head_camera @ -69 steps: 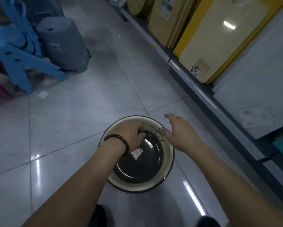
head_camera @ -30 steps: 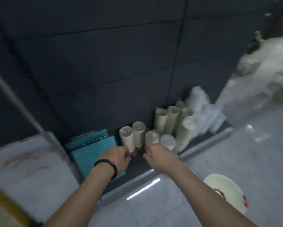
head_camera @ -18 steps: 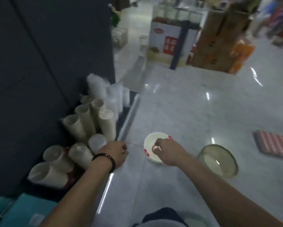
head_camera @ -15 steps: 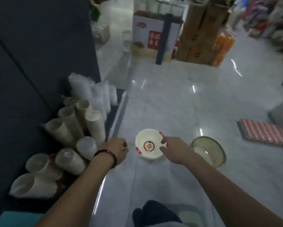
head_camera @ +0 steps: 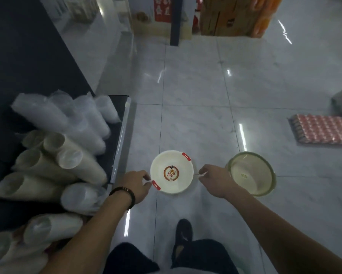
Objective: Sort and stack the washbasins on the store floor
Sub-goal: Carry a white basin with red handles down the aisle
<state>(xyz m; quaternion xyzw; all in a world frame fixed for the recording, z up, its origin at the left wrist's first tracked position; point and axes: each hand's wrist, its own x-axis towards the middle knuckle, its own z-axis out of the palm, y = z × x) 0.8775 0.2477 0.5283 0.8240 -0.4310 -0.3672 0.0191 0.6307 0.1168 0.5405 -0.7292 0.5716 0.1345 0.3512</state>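
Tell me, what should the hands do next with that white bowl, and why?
Probably grip the white basin by its rim and lift it: the left hand sits at its near red handle, the right hand beside the opposite rim, neither seems to hold it yet.

I'm standing on a glossy grey tiled floor (head_camera: 195,86). On it sit a white red-handled washbasin (head_camera: 172,187), a clear green-rimmed washbasin (head_camera: 252,175) just right of it, and a pink patterned pack (head_camera: 324,131) by the floor's right edge.
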